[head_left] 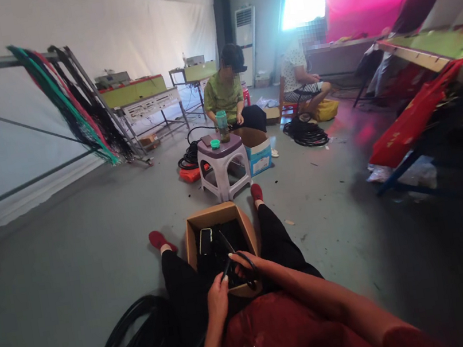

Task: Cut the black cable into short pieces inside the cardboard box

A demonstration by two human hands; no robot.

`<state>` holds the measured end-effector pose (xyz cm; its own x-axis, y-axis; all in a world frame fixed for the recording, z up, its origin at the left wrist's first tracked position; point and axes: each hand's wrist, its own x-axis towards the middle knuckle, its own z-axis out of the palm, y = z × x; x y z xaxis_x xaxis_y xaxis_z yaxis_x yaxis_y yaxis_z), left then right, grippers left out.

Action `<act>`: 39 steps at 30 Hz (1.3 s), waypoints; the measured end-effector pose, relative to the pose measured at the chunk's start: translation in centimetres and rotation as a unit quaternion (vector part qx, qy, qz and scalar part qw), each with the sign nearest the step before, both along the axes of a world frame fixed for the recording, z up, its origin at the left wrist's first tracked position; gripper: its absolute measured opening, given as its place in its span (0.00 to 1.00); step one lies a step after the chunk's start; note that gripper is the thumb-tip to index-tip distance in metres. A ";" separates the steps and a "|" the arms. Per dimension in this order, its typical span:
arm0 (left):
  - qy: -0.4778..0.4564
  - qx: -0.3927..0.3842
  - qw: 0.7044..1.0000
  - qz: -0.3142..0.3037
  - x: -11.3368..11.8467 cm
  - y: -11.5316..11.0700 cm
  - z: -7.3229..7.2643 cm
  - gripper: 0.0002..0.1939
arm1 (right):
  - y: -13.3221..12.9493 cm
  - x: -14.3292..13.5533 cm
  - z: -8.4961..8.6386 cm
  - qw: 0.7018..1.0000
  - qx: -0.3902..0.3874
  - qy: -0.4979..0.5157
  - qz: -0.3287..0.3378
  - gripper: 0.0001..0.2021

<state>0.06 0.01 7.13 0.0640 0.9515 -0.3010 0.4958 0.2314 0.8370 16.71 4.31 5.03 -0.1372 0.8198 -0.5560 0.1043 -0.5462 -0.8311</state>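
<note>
Above the near edge of a cardboard box, my right hand is closed round the black handles of a pair of scissors, whose blades point away from me. Just beside it, my left hand grips a black cord close to the scissors. The box stands between my legs and holds dark pieces, too dim to tell apart. A phone lies on top of them at the left. By my left leg a coil of thick black cord lies on the floor.
A plastic stool with a green-lidded bottle stands ahead, beside an open blue-and-white box. Two people sit beyond, with black coils on the floor. A rack of coloured cords stands left; a workbench stands right.
</note>
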 end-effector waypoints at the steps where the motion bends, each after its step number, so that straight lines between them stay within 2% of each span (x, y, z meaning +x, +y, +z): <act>1: -0.005 -0.003 1.000 0.008 0.0 0.1 -0.1 0.32 | -0.2 0.0 -0.1 1.000 -0.007 0.002 -0.002 0.14; 5: -0.035 -0.015 0.998 0.054 -0.5 0.8 -0.9 0.40 | -0.8 0.4 -0.1 1.000 -0.003 -0.001 -0.005 0.17; 8: -0.068 -0.023 0.994 0.076 -0.8 1.2 -1.2 0.45 | -1.5 1.2 0.6 0.999 0.029 -0.015 0.013 0.15; 11: -0.101 -0.025 0.991 0.087 -0.9 1.4 -1.0 0.48 | -2.7 1.9 1.5 0.996 0.066 -0.040 0.035 0.11; 14: -0.137 0.000 0.987 0.084 -0.7 1.2 -0.3 0.45 | -4.2 2.2 2.1 0.992 0.089 -0.069 0.058 0.08; 17: -0.171 0.027 0.981 0.085 -0.6 0.7 0.2 0.37 | -5.6 2.3 2.1 0.987 0.097 -0.099 0.082 0.08; 19: -0.170 0.009 0.980 0.105 -0.7 0.6 -0.3 0.33 | -6.1 2.4 1.6 0.982 0.111 -0.128 0.087 0.09; 21: -0.173 -0.010 0.978 0.118 -1.0 0.7 -1.3 0.30 | -6.1 2.6 0.8 0.978 0.115 -0.143 0.099 0.14; 23: -0.178 -0.026 0.976 0.123 -1.3 0.8 -2.4 0.29 | -5.9 2.8 0.0 0.978 0.106 -0.139 0.117 0.18; 25: -0.188 -0.036 0.974 0.123 -1.4 0.7 -3.0 0.29 | -5.9 3.2 -0.5 0.969 0.132 -0.149 0.150 0.21; 28: -0.211 -0.036 0.970 0.112 -1.3 0.5 -2.9 0.30 | -6.0 3.7 -0.6 0.953 0.166 -0.166 0.189 0.24; 32: -0.238 -0.024 0.966 0.101 -1.3 0.5 -2.6 0.30 | -5.9 3.8 -0.9 0.944 0.162 -0.194 0.210 0.27; 36: -0.246 -0.026 0.965 0.091 -1.3 0.6 -2.9 0.30 | -5.7 3.7 -1.2 0.938 0.156 -0.199 0.237 0.30; 39: -0.245 -0.029 0.966 0.081 -1.2 0.6 -3.1 0.30 | -5.6 3.6 -1.2 0.936 0.164 -0.194 0.242 0.29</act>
